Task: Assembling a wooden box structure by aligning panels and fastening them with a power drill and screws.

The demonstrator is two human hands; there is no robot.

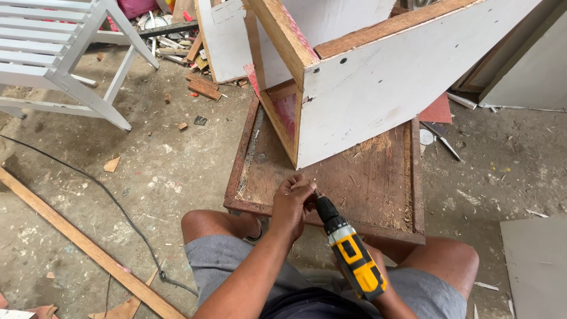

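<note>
- The left hand (292,204), at lower centre of the frame, is pinching its fingers together around the tip of the cordless drill (349,251), at the chuck.
- The right hand (378,282) is mostly hidden behind the yellow-and-black drill body; its grip cannot be told.
- The drill is pointing up-left toward the rusty metal-framed table (366,177).
- A white wooden cabinet (390,82) is lying tilted on that table, above the hands.
- A white chair (53,53) is standing at upper left.

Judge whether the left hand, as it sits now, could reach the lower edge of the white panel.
Probably yes. The left hand is at the drill tip, and the bare worktop between it and the white panel holds only sawdust.
</note>
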